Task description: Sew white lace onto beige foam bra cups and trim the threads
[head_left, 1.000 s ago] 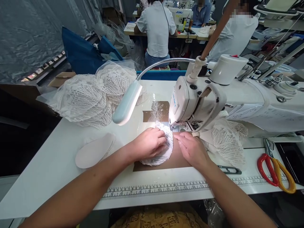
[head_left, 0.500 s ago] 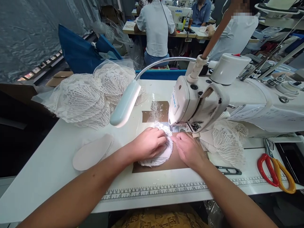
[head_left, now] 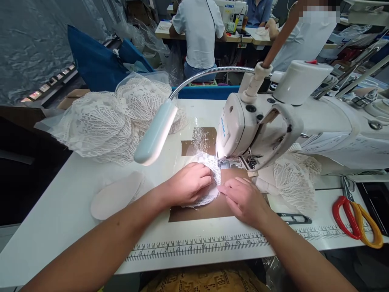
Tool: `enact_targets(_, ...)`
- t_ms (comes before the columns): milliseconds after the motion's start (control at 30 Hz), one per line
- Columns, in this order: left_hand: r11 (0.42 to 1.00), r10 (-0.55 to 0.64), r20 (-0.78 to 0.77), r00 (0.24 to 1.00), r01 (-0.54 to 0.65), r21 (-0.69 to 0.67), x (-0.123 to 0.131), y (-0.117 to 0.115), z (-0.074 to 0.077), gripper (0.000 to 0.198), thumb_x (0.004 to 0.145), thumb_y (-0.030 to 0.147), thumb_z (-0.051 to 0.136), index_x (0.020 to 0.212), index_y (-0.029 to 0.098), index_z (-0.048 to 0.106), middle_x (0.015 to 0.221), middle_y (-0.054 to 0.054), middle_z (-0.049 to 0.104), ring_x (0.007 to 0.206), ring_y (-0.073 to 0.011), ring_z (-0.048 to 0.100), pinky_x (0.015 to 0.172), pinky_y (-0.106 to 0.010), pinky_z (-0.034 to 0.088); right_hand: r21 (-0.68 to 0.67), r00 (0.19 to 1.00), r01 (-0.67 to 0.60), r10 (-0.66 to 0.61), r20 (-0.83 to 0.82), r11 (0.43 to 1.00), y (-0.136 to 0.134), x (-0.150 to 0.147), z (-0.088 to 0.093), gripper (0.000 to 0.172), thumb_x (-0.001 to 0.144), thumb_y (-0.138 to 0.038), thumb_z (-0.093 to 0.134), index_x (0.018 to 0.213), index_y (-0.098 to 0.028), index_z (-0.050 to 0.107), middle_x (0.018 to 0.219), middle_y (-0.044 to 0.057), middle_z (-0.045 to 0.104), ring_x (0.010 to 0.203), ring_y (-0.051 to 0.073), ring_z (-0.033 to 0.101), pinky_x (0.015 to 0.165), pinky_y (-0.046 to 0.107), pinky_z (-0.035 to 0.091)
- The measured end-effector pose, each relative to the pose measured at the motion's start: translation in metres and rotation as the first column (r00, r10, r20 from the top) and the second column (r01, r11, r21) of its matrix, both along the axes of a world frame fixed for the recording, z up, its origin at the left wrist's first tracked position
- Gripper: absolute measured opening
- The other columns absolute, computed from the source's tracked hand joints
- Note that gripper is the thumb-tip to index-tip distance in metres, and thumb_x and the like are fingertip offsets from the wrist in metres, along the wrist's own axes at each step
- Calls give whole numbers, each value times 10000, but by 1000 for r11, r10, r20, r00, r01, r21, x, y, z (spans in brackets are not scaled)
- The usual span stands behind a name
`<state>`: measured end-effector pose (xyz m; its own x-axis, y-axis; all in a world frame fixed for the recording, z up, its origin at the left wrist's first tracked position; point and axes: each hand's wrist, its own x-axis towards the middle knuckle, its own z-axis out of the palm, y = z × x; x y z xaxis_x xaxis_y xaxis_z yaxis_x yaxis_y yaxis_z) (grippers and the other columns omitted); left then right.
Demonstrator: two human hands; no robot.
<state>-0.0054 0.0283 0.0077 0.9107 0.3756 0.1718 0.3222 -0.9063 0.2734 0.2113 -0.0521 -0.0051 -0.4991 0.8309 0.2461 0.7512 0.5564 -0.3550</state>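
A rounded white lace piece (head_left: 215, 172) lies under the needle area of the sewing machine (head_left: 234, 132), its far edge by the presser foot. My left hand (head_left: 192, 183) rests on it with curled fingers, gripping the fabric and covering much of its left side. At the right edge of the lace, my right hand (head_left: 245, 199) holds the rim between thumb and forefinger, just in front of the machine head. Brown tape (head_left: 194, 213) covers the table beneath the piece.
A lamp (head_left: 156, 132) hangs over the table's left half. Lace pieces (head_left: 94, 125) are heaped at back left, near a pale oval pad (head_left: 117, 196). Scissors (head_left: 355, 217), a thread snipper (head_left: 294, 218) and more lace (head_left: 293, 182) lie right. People sit at machines beyond.
The lace piece has shifted slightly away from me, toward the back of the machine, under both hands. My right fingers sit a little lower along its edge. The camera view has moved slightly.
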Motion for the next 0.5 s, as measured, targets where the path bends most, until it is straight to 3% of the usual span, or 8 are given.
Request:
enact_targets(333,998,4,-28,1000,-2,68,6,-4,5,270,971,228,381,809,155,585,793,-56,579,718,-162,483,685,-317,350,-58,1000,5,-5,-12,998,-1,1,0,318,808,-67,462,1021,-187,665,804,30,620,743,166,480,670,291,338)
enact_targets(500,995,4,-33,999,-1,100,6,-5,7,255,946,204,411,734,156,544,768,-54,561,716,-164,483,654,-309,332,-34,996,89,-89,5,995,1,0,-3,341,845,-83,446,1093,-183,657,851,51,630,785,175,516,706,294,376)
